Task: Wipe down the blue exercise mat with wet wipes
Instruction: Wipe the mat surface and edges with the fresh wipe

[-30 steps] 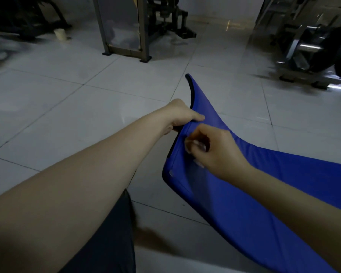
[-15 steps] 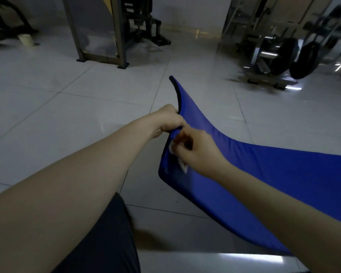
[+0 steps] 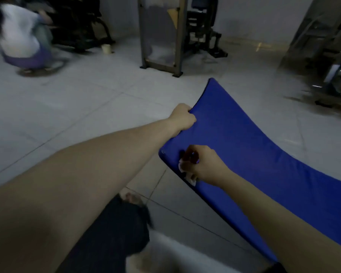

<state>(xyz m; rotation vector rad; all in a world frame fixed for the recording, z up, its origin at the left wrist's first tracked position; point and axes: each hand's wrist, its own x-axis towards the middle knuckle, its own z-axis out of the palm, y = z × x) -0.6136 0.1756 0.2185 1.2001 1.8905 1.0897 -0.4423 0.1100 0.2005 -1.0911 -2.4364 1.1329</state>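
The blue exercise mat (image 3: 254, 146) runs from the right edge toward the middle, its near end curled up off the tiled floor. My left hand (image 3: 182, 120) grips that raised left edge, thumb on the blue face. My right hand (image 3: 202, 164) holds a crumpled white wet wipe (image 3: 185, 170) and presses it against the mat near its lower left corner. Most of the wipe is hidden inside my fist.
A person in white (image 3: 22, 36) crouches at the far left, blurred. A small cup (image 3: 106, 49) stands on the floor beside dark gym machines. A metal frame (image 3: 161, 36) stands behind the mat, and weight equipment (image 3: 327, 71) lies at the right. My dark-clothed leg (image 3: 110, 233) is below.
The camera swung left, bringing the crouching person into view. My right hand slid the wipe down the mat toward its lower corner, away from my left hand, which keeps its grip.
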